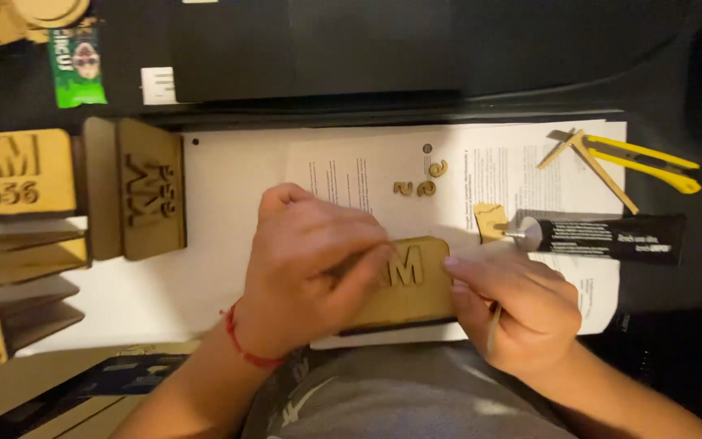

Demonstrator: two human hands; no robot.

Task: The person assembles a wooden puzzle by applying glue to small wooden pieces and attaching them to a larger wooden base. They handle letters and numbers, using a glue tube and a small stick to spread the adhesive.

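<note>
A small tan wooden plaque with raised wooden letters lies on white printed paper in front of me. My left hand covers the plaque's left part, its fingers pressing on a letter. My right hand steadies the plaque's right edge with the fingertips and holds a thin wooden stick tucked in the fist. Three small loose wooden digits lie on the paper just beyond the plaque.
A black glue tube with a metal tip lies to the right beside a small wood scrap. A yellow utility knife and wooden stick lie at far right. Finished wooden plaques stand at the left. A green packet sits at top left.
</note>
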